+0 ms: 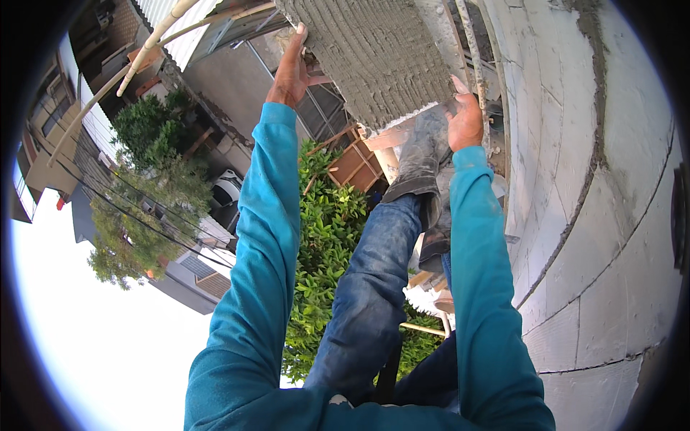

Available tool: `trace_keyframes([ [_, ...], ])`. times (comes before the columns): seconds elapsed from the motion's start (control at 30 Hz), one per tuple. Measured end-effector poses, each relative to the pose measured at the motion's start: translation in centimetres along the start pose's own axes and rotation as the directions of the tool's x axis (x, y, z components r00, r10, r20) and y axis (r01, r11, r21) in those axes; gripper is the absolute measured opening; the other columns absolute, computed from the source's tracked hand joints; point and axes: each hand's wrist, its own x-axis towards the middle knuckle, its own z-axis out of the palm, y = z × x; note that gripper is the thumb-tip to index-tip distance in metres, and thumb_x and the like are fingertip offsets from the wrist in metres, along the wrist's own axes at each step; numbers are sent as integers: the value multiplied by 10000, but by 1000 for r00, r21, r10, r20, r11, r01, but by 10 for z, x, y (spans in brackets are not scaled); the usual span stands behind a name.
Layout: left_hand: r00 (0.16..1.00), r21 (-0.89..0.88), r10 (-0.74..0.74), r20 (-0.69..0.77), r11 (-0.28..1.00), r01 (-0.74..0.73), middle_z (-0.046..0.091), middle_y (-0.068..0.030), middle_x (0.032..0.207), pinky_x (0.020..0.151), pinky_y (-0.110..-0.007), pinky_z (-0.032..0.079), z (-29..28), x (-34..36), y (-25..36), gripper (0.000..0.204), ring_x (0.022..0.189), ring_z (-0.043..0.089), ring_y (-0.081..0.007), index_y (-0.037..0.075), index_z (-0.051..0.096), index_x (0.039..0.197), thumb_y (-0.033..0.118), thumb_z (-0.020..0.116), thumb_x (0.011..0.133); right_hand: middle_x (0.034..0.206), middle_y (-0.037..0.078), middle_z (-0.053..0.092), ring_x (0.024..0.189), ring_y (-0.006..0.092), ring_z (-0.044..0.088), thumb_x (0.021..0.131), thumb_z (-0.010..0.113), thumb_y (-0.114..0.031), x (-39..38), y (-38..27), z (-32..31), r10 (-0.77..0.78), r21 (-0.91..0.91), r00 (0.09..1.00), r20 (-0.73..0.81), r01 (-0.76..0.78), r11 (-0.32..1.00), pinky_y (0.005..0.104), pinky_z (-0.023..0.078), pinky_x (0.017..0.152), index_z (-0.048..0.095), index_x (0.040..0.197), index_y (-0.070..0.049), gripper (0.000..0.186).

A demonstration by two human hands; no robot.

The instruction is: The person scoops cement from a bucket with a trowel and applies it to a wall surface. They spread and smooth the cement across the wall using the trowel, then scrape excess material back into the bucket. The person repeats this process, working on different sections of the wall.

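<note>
Head view: 2 hands (466, 123) grip opposite sides of a ridged, mortar-coated slab (374, 57) beside a pale wall (550, 165).

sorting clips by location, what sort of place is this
Likely an outdoor building site, apparently up on scaffolding: there's a pale block wall with visible joints, bamboo poles, and a slab coated in ridged wet-looking mortar.
</note>
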Motion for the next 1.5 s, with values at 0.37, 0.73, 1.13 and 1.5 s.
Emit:
trace_keyframes([
  [0.37, 1000, 156, 1, -15, 988, 1, 383, -259, 1454, 946, -630, 466, 42, -22, 39, 1039, 1256, 486, -457, 55, 247, 1518, 724, 568, 791, 1538, 111, 237, 1338, 330, 311, 898, 579, -324, -22, 41, 17, 5, 332, 980, -201, 63, 941, 594, 273, 1058, 208, 1536, -170, 754],
  [0.73, 995, 348, 55, -89, 937, -21, 319, -240, 1504, 976, -589, 438, 29, -16, 59, 1086, 1263, 466, -462, 55, 312, 1497, 776, 590, 733, 1485, 157, 370, 1355, 357, 365, 952, 558, -465, -51, 47, 45, 155, 630, 983, 99, -183, 755, 540, 294, 1122, 305, 1472, -80, 695],
  [1.13, 968, -9, 250, -1, 968, -250, 584, -122, 1288, 978, -420, 450, 33, 78, 146, 615, 1146, 570, -263, 34, 514, 1359, 440, 628, 913, 1415, 118, 475, 1289, 339, 458, 893, 645, -431, -48, 36, 40, 244, 637, 969, 23, -202, 744, 530, 337, 1089, 394, 1432, -121, 671],
  [1.5, 874, -111, 399, -278, 890, -442, 644, -126, 1117, 798, -410, 575, 53, 15, 158, 561, 944, 665, -264, -41, 572, 1203, 234, 797, 768, 1426, 71, 477, 1281, 298, 470, 897, 650, -406, -94, -2, 22, 145, 624, 989, 33, -134, 770, 510, 357, 1056, 416, 1429, -147, 636],
])
